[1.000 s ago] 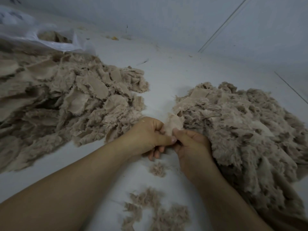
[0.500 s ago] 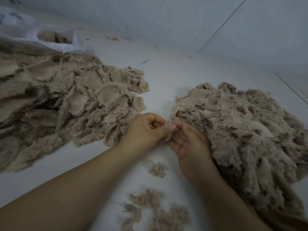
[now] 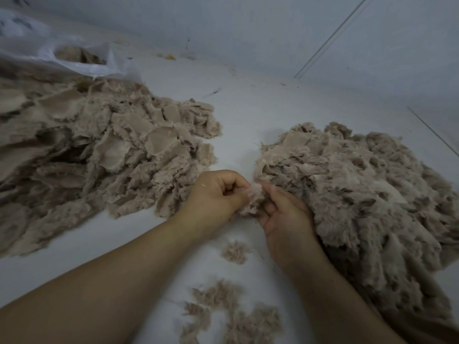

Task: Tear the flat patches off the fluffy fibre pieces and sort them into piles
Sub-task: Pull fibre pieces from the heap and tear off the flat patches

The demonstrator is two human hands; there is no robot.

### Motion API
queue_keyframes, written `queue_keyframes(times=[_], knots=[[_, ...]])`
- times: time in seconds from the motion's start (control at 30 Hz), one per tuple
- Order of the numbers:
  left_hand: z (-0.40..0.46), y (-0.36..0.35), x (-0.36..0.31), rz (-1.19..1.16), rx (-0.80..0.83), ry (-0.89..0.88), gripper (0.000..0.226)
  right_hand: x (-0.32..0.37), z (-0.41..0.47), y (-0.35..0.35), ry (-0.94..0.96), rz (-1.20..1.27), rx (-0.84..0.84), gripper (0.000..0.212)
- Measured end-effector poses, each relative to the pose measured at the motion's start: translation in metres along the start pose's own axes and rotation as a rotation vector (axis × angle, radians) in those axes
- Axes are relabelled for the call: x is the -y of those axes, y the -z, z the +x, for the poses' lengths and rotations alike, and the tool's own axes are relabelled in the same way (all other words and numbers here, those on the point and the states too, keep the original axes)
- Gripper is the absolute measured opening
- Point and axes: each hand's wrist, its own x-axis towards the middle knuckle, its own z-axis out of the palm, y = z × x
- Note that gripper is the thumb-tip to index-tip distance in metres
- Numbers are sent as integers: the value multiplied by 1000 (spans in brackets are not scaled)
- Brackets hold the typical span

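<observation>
fluffy fibre piece (image 3: 253,199) now pinched between both hands, left (image 3: 213,197), right (image 3: 283,214); previously barely visible.

A small beige fluffy fibre piece (image 3: 253,198) sits pinched between both hands at centre. To its right lies a big heap of fluffy pieces (image 3: 360,199); to the left, a broad pile of flat patches (image 3: 104,150), some seemingly still fringed with fluff. Loose fluffy tufts (image 3: 233,316) lie nearest the viewer.
</observation>
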Motion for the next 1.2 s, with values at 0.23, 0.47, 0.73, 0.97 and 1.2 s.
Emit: queue_keyframes(times=[0.23,0.47,0.73,0.97,1.2], knots=[[-1,3,-2,-161,-25,-14,22,0,0,-3,-45,118,-90,32],[1,2,4,24,-56,-41,18,1,-1,1,-29,80,-13,25],[-1,0,3,378,-102,-407,15,-2,-2,5,48,-43,121,41],[-5,-3,-3,215,-94,-244,16,-4,1,8,33,-36,143,35],[1,-3,-5,72,6,0,16,-9,2,9,15,-147,182,36]])
